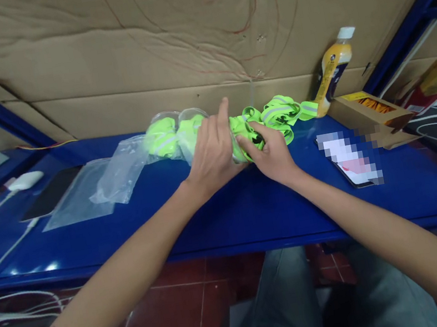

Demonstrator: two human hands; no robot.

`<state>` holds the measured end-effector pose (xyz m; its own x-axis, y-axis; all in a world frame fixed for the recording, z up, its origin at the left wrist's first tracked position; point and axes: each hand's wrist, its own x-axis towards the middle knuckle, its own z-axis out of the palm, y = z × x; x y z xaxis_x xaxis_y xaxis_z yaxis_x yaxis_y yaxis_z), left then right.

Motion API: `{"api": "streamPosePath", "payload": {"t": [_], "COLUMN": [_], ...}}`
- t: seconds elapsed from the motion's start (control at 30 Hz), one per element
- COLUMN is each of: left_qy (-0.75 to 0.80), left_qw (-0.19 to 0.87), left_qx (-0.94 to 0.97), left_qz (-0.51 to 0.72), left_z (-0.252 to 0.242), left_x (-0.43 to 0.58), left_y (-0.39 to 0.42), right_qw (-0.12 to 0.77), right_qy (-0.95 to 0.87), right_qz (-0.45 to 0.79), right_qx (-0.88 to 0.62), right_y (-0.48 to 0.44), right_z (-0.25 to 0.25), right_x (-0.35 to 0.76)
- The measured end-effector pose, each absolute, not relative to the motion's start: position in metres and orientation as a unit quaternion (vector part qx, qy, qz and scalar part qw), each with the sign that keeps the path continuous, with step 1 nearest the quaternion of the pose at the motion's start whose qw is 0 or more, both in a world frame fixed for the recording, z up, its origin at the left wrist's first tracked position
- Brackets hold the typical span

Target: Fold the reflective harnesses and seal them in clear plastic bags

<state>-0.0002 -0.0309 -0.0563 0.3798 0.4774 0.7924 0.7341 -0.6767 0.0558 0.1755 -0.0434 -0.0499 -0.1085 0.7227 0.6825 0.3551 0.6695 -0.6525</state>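
Note:
In the head view, my left hand [215,144] and my right hand [272,153] meet above the blue shelf. Between them they grip a bundle of neon-green reflective straps [240,124] with a grey stripe and some black parts. A sliver of clear film shows beside my left fingers; most of it is hidden. One left finger points up. Left of my hands sit two clear bags packed with green straps, one farther out [162,137] and one partly behind my left hand [190,129]. Loose green straps [280,112] lie right of my right hand.
Flat clear plastic bags [122,172] overlap a dark phone [54,191] on the left, near a white charger [26,181]. To the right are a lit phone [349,160], a yellow drink bottle [334,67] and an open cardboard box [363,121]. Cardboard [120,62] lines the back.

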Motion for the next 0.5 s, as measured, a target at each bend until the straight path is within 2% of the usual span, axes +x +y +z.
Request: {"api": "streamPosePath", "payload": {"t": [0.13, 0.23, 0.37, 0.5], "left_qy": [-0.36, -0.365, -0.362, -0.326], "left_qw": [0.229, 0.234, 0.248, 0.289], "left_qx": [-0.8, -0.797, -0.809, -0.827], "left_qz": [-0.422, -0.42, -0.392, -0.356], "left_z": [-0.054, -0.053, -0.053, -0.054], "left_x": [0.001, -0.003, -0.012, -0.013], "left_y": [-0.029, -0.024, -0.018, -0.019], "right_qw": [0.63, 0.625, 0.532, 0.436], "right_qy": [-0.647, -0.653, -0.726, -0.784], "right_qz": [0.221, 0.277, 0.322, 0.3], "right_qx": [-0.368, -0.325, -0.294, -0.324], "right_y": [-0.044, -0.048, -0.049, -0.046], "right_z": [-0.049, -0.045, -0.039, -0.042], "right_x": [0.177, 0.177, 0.181, 0.185]}}
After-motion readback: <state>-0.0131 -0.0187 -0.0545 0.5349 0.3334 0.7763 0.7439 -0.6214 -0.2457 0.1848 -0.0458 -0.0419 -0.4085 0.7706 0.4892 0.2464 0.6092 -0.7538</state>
